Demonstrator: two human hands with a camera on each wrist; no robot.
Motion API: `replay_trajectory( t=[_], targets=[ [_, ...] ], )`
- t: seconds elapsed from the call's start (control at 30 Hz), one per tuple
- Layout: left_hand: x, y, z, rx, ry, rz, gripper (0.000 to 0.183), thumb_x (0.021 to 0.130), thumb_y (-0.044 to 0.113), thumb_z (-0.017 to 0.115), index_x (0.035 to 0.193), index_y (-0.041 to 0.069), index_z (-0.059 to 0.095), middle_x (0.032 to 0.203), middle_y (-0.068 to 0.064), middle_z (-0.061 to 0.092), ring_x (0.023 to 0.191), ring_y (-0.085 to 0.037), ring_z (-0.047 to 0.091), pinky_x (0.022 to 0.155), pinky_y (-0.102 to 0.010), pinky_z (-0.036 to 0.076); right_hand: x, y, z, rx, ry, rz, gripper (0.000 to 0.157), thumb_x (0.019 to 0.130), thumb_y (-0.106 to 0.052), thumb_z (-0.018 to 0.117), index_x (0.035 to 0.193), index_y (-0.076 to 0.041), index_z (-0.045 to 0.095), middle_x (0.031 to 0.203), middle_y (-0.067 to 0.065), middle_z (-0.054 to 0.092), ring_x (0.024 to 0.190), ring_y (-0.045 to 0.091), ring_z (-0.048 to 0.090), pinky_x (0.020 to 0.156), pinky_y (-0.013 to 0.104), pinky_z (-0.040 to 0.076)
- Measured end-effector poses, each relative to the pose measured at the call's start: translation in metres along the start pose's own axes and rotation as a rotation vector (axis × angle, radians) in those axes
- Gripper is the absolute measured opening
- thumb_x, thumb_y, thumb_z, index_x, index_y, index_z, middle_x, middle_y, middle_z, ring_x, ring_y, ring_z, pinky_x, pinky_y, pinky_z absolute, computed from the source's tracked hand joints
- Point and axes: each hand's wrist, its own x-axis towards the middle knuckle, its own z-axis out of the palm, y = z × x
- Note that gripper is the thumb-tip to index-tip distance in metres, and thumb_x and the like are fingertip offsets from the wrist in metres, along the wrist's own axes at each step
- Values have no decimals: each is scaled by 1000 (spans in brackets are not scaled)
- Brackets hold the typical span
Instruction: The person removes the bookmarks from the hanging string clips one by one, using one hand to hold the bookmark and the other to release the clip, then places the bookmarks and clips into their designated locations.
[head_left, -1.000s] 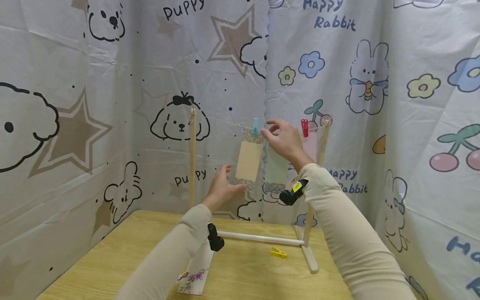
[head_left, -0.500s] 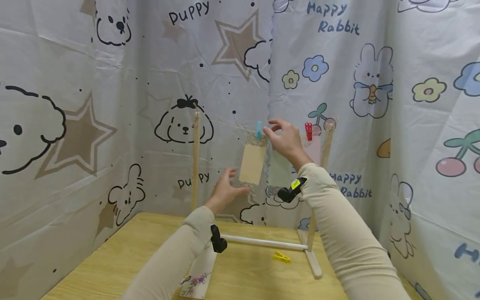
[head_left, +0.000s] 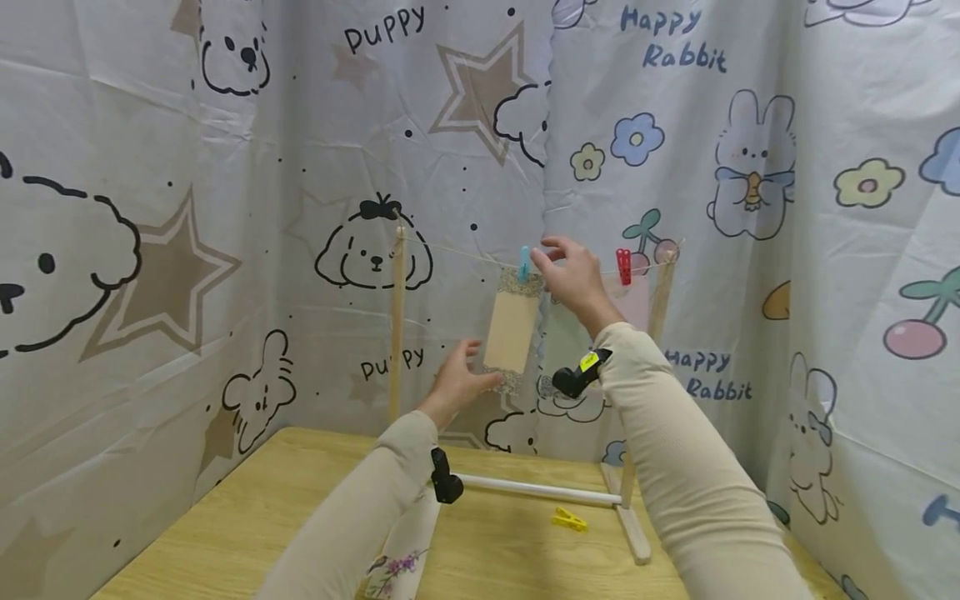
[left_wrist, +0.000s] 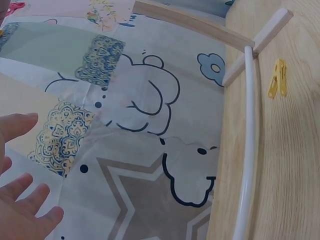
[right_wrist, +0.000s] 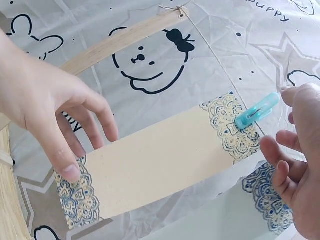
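A cream card (head_left: 512, 329) with blue patterned ends hangs from a thin string, held by a light blue clothespin (right_wrist: 257, 111). My left hand (head_left: 453, 383) is at the card's lower end with fingers spread; in the right wrist view its thumb (right_wrist: 68, 172) overlaps the patterned border. Up by the string, my right hand (head_left: 573, 275) has loosely bent fingers right beside the clothespin, none wrapped round it. Behind the right hand hangs a pale green card (left_wrist: 55, 47), its top hidden in the head view.
Wooden posts (head_left: 398, 325) and a white bar (head_left: 540, 490) form the frame on the table (head_left: 247, 517). A red clothespin (head_left: 623, 267) holds a pink card (head_left: 636, 304). On the table lie a yellow clothespin (head_left: 570, 520) and a card with purple blossoms (head_left: 401, 554), partly under the left forearm.
The head view has shifted slightly, so everything sits a little further right and lower. Both hands keep nearly the same place by the cream card, which still hangs from its clothespin.
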Motion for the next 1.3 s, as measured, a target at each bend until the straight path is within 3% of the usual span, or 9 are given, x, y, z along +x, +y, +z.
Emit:
replay_trajectory(
  t=[0.53,0.7,0.87,1.07,1.3],
  targets=[
    [4,-13,7,54,7,2,73,91,13,81,153,7,42,155,-22,42,139,-44,43,106,-55,46,6,-1,13,43,-103,46,57,108,-37,56,156,-10,43,147,16,53,82,30,73,83,40,56],
    [6,-18,9,40,-16,22,68,92,12,79,151,4,44,150,-23,48,135,-45,47,106,-56,44,9,-3,19,57,-117,78,59,108,-39,56,158,-13,40,151,15,50,80,25,73,79,36,58],
    [7,-17,15,2,-50,37,53,96,9,73,143,0,51,140,-25,55,131,-43,51,106,-57,44,10,-6,22,42,-102,98,55,109,-37,54,157,-13,41,145,17,54,74,22,70,75,36,57],
    [12,-16,14,-97,-54,43,6,102,1,64,102,-5,61,109,-21,71,105,-35,68,88,-55,55,14,-9,25,7,-87,84,46,111,-29,49,153,-10,47,120,18,67,64,17,62,67,35,53],
    [8,-19,9,-63,-61,20,3,101,-1,65,100,-4,66,110,-18,72,104,-31,68,78,-41,58,12,-6,30,64,-85,129,43,111,-27,52,149,-6,50,121,19,65,63,15,58,66,30,53]
  ],
)
